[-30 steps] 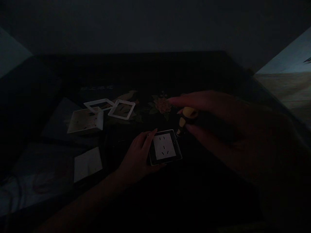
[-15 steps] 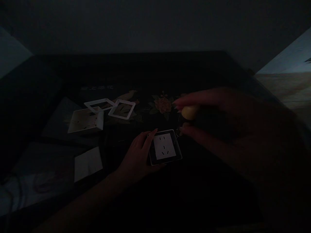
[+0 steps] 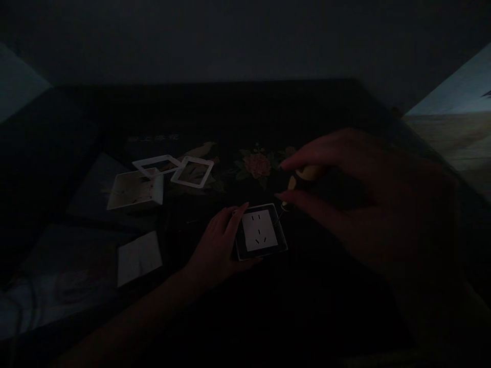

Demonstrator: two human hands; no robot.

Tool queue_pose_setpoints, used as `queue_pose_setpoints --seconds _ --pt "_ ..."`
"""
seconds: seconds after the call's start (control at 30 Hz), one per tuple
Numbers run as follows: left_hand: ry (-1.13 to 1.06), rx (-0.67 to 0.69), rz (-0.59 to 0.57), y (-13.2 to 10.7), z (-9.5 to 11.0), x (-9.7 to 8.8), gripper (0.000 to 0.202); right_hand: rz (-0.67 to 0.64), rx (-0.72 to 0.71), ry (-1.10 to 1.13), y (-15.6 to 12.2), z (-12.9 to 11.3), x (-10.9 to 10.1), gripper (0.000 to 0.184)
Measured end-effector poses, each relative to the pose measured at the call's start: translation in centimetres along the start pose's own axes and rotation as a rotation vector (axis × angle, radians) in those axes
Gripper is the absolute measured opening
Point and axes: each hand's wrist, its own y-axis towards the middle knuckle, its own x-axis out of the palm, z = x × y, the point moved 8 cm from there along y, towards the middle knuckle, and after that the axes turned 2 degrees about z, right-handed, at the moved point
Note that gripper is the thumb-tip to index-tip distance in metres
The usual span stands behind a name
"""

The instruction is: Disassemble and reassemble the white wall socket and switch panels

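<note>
My left hand (image 3: 220,237) grips the left side of a wall socket (image 3: 262,230), fingers along its far edge and thumb near the front edge. The socket lies face up, with a white slotted centre inside a dark border and a pale rim. Right of it, my right hand (image 3: 330,179) is curled around a screwdriver with a yellow handle (image 3: 309,172). The thin shaft slopes down to the socket's right edge. My index finger and thumb are spread along the handle, and the palm hides part of it. Darkness obscures the tip's exact contact.
Left of the socket, two white frames (image 3: 192,173) lie near an open white box (image 3: 136,189), one leaning on it. A white flat panel (image 3: 139,259) lies nearer. The dark table surface bears a printed flower (image 3: 258,165). A grey wall (image 3: 245,41) stands behind.
The fingers of my right hand have shifted on the yellow handle, with the hand slightly higher and to the right. My left hand and the socket look the same.
</note>
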Motion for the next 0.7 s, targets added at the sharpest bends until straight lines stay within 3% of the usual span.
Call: queue_pose_setpoints --seconds 0.27,0.53,0.7 --pt "-0.013 0.002 0.001 0.01 0.1 -0.15 0.109 -0.152 0.025 0.172 -0.53 0.42 0.13 0.037" --pt "-0.007 0.011 0.008 0.02 0.13 -0.12 0.108 -0.059 -0.07 -0.064 -0.18 -0.44 0.46 0.03" --pt "-0.001 0.019 0.008 -0.01 0.08 -0.08 0.107 -0.102 -0.073 0.062 -0.56 -0.26 0.39 0.047"
